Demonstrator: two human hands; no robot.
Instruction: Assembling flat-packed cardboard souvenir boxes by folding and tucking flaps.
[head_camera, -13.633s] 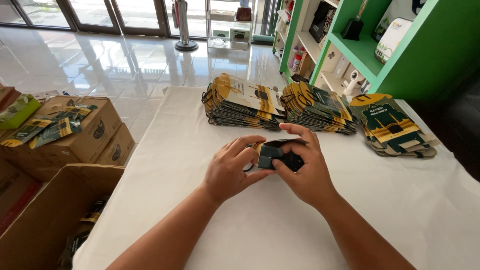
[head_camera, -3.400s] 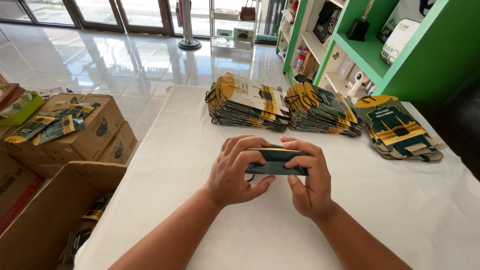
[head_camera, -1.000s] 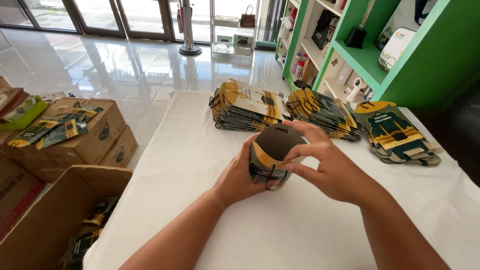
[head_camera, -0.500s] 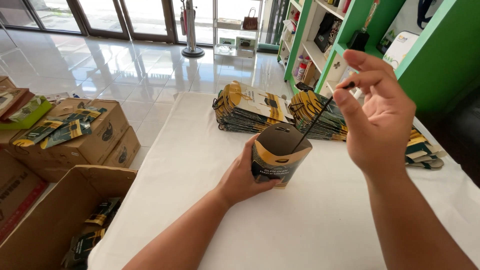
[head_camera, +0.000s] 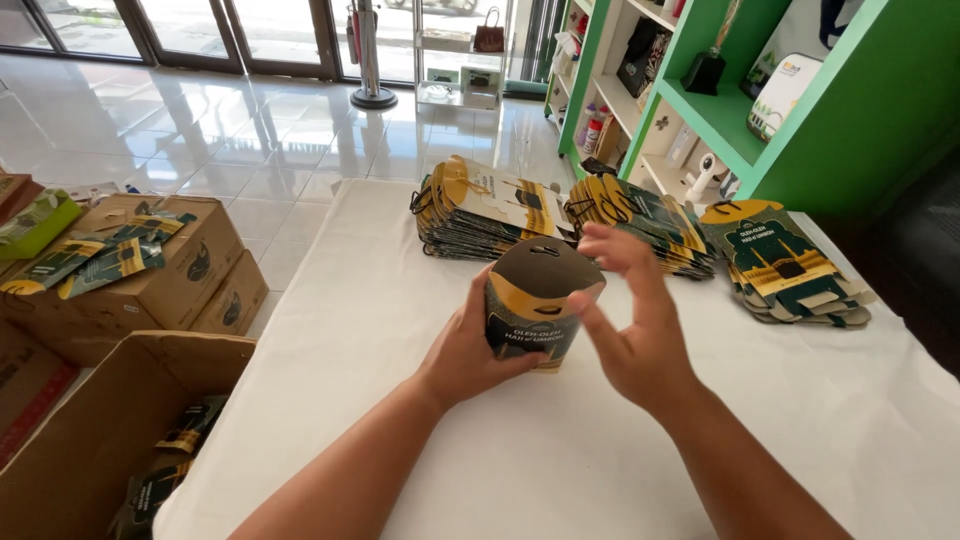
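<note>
My left hand (head_camera: 470, 348) grips a small dark green and yellow cardboard box (head_camera: 538, 308), opened out and standing upright on the white tablecloth (head_camera: 380, 330), its rounded top flap up. My right hand (head_camera: 628, 320) hovers just right of the box with fingers spread, fingertips close to its upper edge, holding nothing that I can see. Behind the box lie three stacks of the same packaging folded flat: a left stack (head_camera: 482, 208), a middle stack (head_camera: 640, 218) and a right stack (head_camera: 785, 262).
Left of the table, on the tiled floor, stand closed cardboard cartons (head_camera: 150, 265) with flat packs on top, and an open carton (head_camera: 90, 440) holding several folded packs. Green shelving (head_camera: 740, 100) with small goods runs along the right. Glass doors are at the back.
My right hand has come down from above the box, where it held a thin dark string, to beside the box's rim. The left hand keeps holding the upright box.
</note>
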